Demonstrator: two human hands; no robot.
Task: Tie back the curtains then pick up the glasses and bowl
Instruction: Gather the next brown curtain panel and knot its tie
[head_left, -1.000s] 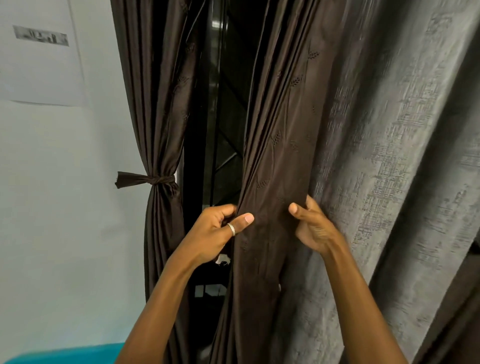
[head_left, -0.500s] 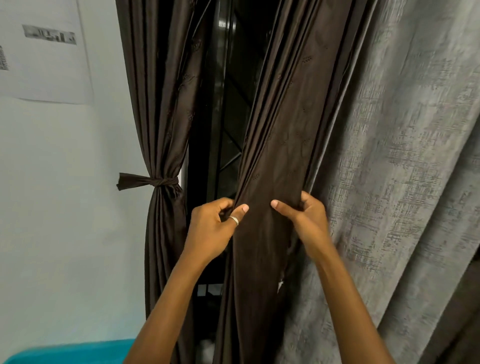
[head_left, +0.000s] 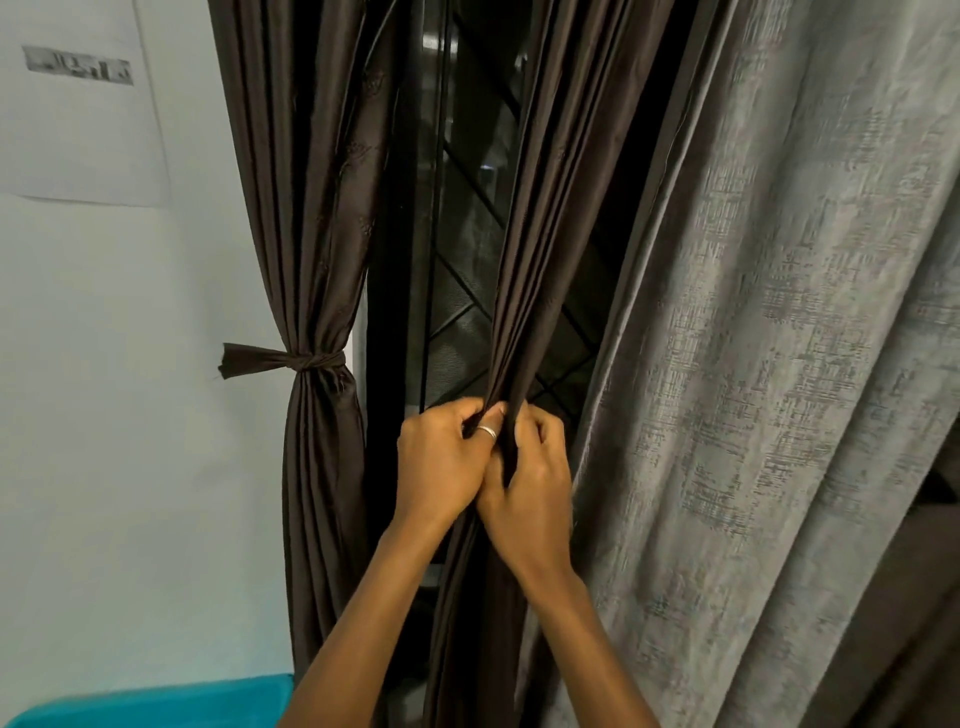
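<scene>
Two dark brown curtains hang in front of a window. The left curtain (head_left: 306, 218) is gathered and bound by a knotted brown tie-back (head_left: 291, 359). The right brown curtain (head_left: 550, 218) is bunched into a narrow bundle between my hands. My left hand (head_left: 441, 462), with a ring on one finger, grips the bundle from the left. My right hand (head_left: 530, 488) grips it from the right, touching the left hand. No glasses or bowl are in view.
A heavy grey textured curtain (head_left: 769, 364) hangs at the right, beside the brown one. The dark window with a diamond grille (head_left: 467, 249) shows between the curtains. A paper sheet (head_left: 78, 98) is on the pale wall. A teal surface (head_left: 156, 701) lies at bottom left.
My two hands have come together, squeezing the spread right brown curtain into a tight bundle. More of the window grille now shows.
</scene>
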